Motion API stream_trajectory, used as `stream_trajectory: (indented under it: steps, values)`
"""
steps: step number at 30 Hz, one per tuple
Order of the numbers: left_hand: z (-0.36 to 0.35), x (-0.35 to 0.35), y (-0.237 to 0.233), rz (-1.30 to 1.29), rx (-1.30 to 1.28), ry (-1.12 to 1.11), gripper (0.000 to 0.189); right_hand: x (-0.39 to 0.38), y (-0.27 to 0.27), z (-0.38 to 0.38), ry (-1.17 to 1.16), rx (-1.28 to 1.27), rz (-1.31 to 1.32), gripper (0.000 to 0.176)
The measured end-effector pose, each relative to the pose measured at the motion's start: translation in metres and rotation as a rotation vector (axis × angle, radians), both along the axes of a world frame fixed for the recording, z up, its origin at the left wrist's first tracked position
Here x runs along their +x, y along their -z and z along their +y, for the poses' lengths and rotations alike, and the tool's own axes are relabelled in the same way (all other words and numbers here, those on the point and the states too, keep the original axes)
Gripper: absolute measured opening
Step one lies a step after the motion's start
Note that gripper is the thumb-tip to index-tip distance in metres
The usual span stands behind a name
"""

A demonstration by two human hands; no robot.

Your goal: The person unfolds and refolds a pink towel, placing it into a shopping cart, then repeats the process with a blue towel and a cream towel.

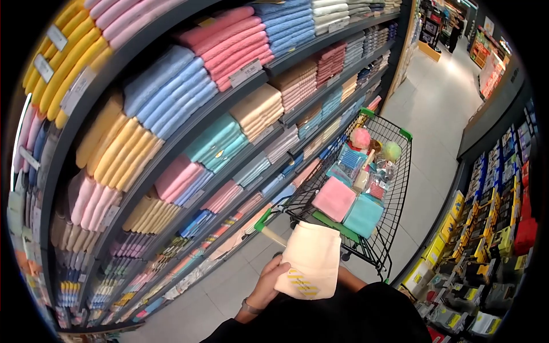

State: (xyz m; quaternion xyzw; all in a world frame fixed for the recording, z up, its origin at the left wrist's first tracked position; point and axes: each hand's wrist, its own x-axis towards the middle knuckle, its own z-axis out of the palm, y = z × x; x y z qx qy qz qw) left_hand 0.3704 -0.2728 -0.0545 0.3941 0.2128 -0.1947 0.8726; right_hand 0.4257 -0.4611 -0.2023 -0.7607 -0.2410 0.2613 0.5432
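My left hand (267, 284) is closed on the left edge of a folded cream towel (311, 251), which has yellow diagonal stripes near its lower edge. Behind the towel's right side my right wrist (350, 280) shows, but the hand and its fingers are hidden. Just beyond the towel stands a black wire shopping cart (394, 220) with green corners. Inside it lie a folded pink towel (333, 198) and a folded teal towel (363, 215). Farther back in the cart are a pink fluffy ball (359, 138), a pale green one (392, 151) and several packaged items.
Tall dark shelves (171, 137) stacked with folded towels in many colours run along the left. On the right stands a rack of packaged goods (480, 240). Grey tiled floor (432, 114) stretches down the aisle past the cart, towards other displays.
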Motion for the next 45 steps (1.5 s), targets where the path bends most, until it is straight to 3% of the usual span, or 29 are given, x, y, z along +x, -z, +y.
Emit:
stream_trajectory:
  steps: [6, 11, 14, 17, 18, 19, 22, 25, 35, 38, 41, 44, 45]
  values:
    - [0.041, -0.034, 0.001, -0.048, -0.054, -0.034, 0.036, -0.028, -0.041, 0.011, 0.146, 0.053, -0.106, 0.044]
    - [0.105, -0.076, -0.004, -0.110, -0.122, -0.146, 0.040, -0.045, -0.060, 0.078, 0.437, 0.062, -0.158, 0.040]
    - [0.139, -0.103, 0.004, -0.158, -0.152, -0.233, 0.042, -0.066, -0.064, 0.121, 0.386, 0.232, 0.090, 0.038]
    - [0.167, -0.119, 0.016, -0.175, -0.173, -0.318, 0.041, -0.087, -0.087, 0.156, 0.440, 0.469, 0.682, 0.046]
    - [0.176, -0.123, 0.016, -0.172, -0.139, -0.337, 0.040, -0.090, -0.091, 0.166, 0.455, 0.544, 0.880, 0.049]
    - [0.183, -0.127, 0.016, -0.165, -0.107, -0.357, 0.038, -0.091, -0.089, 0.172, 0.383, 0.497, 0.843, 0.052]
    - [0.203, -0.138, 0.018, -0.151, 0.048, -0.397, 0.034, -0.084, -0.089, 0.192, 0.408, 0.827, 1.070, 0.052]
    - [0.211, -0.140, 0.012, -0.186, 0.221, -0.506, 0.033, -0.082, -0.111, 0.214, 0.302, 0.916, 1.103, 0.055]
    - [0.212, -0.122, 0.013, -0.275, 0.570, -0.684, 0.033, -0.075, -0.096, 0.221, 0.193, 0.766, 1.152, 0.055]
    - [0.201, -0.113, 0.009, -0.212, 0.597, -0.575, 0.035, -0.065, -0.112, 0.215, 0.199, 0.753, 1.133, 0.056]
    - [0.190, -0.095, 0.031, -0.530, 1.064, -0.583, 0.040, -0.056, -0.115, 0.202, 0.231, 0.745, 1.150, 0.056]
    - [0.175, -0.086, 0.002, -0.611, 1.442, -0.350, 0.046, -0.044, -0.113, 0.188, 0.276, 0.760, 1.147, 0.056]
    - [0.169, -0.084, -0.006, -0.624, 1.407, -0.286, 0.053, -0.040, -0.115, 0.184, 0.299, 0.747, 1.143, 0.056]
